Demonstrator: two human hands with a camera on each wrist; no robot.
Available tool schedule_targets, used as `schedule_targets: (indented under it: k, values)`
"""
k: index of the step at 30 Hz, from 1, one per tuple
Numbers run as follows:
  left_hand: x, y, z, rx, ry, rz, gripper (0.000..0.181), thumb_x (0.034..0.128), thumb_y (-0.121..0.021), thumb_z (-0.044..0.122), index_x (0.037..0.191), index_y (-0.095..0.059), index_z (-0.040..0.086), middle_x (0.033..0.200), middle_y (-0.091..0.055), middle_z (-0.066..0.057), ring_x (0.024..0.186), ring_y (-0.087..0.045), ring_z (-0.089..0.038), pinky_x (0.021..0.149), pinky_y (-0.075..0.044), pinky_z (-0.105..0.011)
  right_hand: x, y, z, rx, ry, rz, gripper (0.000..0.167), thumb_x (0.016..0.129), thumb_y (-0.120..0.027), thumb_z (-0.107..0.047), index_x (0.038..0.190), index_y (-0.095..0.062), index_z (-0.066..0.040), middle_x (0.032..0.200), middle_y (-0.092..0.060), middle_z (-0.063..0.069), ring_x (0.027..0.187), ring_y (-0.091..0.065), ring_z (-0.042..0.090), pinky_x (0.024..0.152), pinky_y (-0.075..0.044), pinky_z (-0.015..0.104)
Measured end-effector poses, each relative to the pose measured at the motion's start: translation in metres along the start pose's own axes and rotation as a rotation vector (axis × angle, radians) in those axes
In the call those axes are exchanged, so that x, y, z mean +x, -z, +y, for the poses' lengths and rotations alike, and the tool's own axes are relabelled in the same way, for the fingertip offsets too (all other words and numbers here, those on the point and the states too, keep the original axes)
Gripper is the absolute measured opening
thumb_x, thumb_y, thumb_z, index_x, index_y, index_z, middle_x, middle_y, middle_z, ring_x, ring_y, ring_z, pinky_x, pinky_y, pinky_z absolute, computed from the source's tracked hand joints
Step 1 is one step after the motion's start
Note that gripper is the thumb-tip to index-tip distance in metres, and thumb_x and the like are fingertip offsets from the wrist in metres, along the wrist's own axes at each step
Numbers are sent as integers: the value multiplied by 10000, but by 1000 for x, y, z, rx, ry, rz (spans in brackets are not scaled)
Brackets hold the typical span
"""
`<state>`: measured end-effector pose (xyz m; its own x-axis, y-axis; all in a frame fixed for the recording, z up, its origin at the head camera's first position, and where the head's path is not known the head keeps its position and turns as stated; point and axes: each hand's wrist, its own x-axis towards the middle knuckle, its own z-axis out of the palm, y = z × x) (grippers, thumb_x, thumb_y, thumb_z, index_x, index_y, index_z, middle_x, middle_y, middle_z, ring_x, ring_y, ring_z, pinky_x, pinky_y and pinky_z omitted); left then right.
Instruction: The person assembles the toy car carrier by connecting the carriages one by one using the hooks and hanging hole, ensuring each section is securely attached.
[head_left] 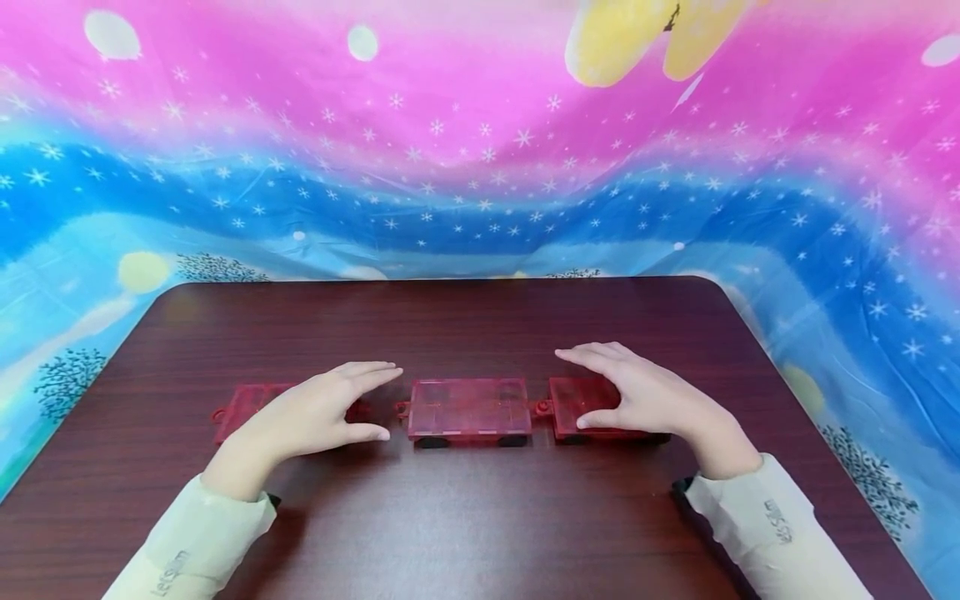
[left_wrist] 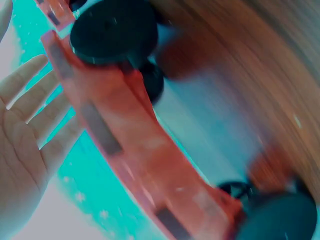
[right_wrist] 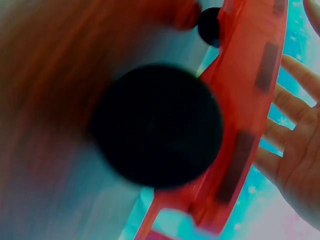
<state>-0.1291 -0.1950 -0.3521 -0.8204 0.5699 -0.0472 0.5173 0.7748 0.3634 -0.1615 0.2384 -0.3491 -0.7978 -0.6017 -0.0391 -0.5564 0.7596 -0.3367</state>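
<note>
Three translucent red toy car bases with black wheels stand in a row on the table. My left hand hovers over the left car base and hides much of it. In the head view its thumb and fingers are spread apart, holding nothing. The middle car base sits between the hands, untouched. Over the right car base is my right hand, its fingers extended. Small ring-shaped couplings show at the car ends; whether they are hooked together I cannot tell. Both wrist views show a red base from low down with an extended hand behind.
The dark brown wooden table has rounded back corners. Behind and beside it hangs a pink and blue cloth with snowflakes. Light sleeves cover both forearms, with a dark object partly visible under each wrist.
</note>
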Motion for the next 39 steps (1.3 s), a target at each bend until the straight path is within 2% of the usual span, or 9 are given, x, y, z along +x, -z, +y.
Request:
schedule_targets:
  k: [9,16,20,28,39]
  values:
    - [-25,10,-17,27,81,53,776,834,-780,432,1481,-477,130,1504,-489,-122,1387,-455,-346,1086,-432,-554,17,-2,-18,51,33,-20,857,803,-792,-494,1533,-379,-319,1547,-425,11,1418,-391,246,1073,-460,505]
    - [-49,21,-31,14,142,84,824,827,-723,585,1477,-479,141,1478,-506,-149,1357,-462,-375,1050,-437,-604,32,-8,-30,92,57,-42,836,821,-782,-486,1534,-376,-328,1560,-406,-12,1441,-371,238,1091,-447,492]
    - [-58,23,-38,30,154,83,843,813,-730,598,1469,-487,128,1462,-513,-169,1338,-468,-394,1027,-447,-615,40,-11,-37,101,85,-54,837,822,-784,-478,1535,-377,-317,1555,-401,-49,1425,-382,203,1081,-458,474]
    - [-64,20,-49,52,166,93,857,779,-784,559,1454,-499,114,1433,-535,-189,1309,-486,-406,1009,-459,-613,53,-20,-50,121,119,-85,839,820,-770,-518,1535,-367,-343,1559,-392,-75,1436,-369,184,1100,-442,470]
    - [-59,12,-51,58,166,66,863,746,-835,486,1450,-505,111,1426,-542,-195,1300,-497,-419,998,-471,-610,68,-28,-65,141,212,-122,839,817,-788,-480,1529,-392,-280,1534,-424,-66,1373,-421,165,1087,-450,418]
